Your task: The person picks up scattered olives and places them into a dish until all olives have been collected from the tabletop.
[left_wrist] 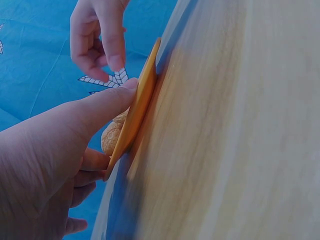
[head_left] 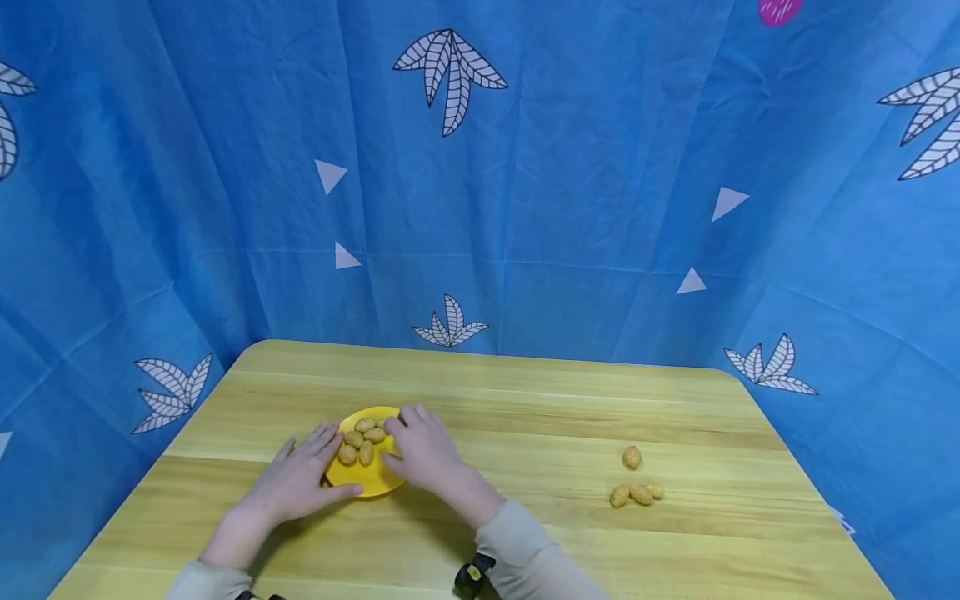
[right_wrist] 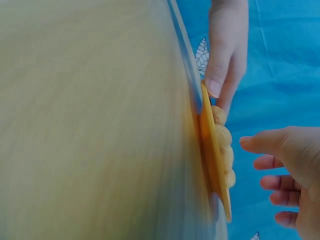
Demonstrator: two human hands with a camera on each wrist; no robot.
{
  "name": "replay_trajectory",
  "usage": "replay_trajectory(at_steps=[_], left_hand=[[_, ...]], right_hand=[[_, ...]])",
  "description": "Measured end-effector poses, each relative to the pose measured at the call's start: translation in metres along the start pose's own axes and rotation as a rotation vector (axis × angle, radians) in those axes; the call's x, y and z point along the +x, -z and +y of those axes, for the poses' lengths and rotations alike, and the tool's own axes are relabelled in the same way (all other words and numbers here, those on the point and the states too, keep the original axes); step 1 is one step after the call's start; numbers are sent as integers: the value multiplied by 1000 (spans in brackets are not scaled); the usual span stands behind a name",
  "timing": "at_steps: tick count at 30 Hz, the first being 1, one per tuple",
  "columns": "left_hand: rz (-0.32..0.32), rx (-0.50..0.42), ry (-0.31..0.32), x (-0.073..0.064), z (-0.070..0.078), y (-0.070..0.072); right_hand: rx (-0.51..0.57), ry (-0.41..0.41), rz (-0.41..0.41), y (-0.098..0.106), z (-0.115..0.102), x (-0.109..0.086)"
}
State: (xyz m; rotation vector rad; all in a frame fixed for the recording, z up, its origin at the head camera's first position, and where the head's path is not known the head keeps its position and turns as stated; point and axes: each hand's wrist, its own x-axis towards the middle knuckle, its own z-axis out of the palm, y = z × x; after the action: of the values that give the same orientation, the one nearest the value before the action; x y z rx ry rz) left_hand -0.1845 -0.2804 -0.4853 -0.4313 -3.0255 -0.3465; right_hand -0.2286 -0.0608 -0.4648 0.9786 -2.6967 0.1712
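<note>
A round yellow plate (head_left: 372, 482) holds several tan, wrinkled nuts (head_left: 366, 452), some round like walnuts and some long like peanuts. My left hand (head_left: 295, 482) holds the plate's left side, the thumb on its near rim and the fingers along the far left rim. At the plate's right side, just above it, hovers my right hand (head_left: 427, 450). Its fingers (right_wrist: 280, 182) are loosely bent with nothing visible between them, apart from the nuts (right_wrist: 224, 137). In the left wrist view, a wrinkled nut (left_wrist: 111, 138) shows behind the tilted-looking plate (left_wrist: 135, 115).
On the right of the wooden table (head_left: 525, 417) lies a single roundish nut (head_left: 632, 457). Nearer the front, a small row of nuts (head_left: 641, 494) lies close together. A blue patterned curtain (head_left: 570, 167) surrounds the table's back and sides.
</note>
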Motion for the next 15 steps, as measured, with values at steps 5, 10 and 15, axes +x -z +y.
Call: replay_trajectory(at_steps=[5,10,15], left_hand=[[-7,-3,-3,0,0,0],[-6,-5,-3,-1,0,1],[4,-3,-8,-2,0,1]], right_hand=[[34,-21,27,6,11,-9],[48,-35,56,12,24,-19],[79,-53,86,17,37,-27]])
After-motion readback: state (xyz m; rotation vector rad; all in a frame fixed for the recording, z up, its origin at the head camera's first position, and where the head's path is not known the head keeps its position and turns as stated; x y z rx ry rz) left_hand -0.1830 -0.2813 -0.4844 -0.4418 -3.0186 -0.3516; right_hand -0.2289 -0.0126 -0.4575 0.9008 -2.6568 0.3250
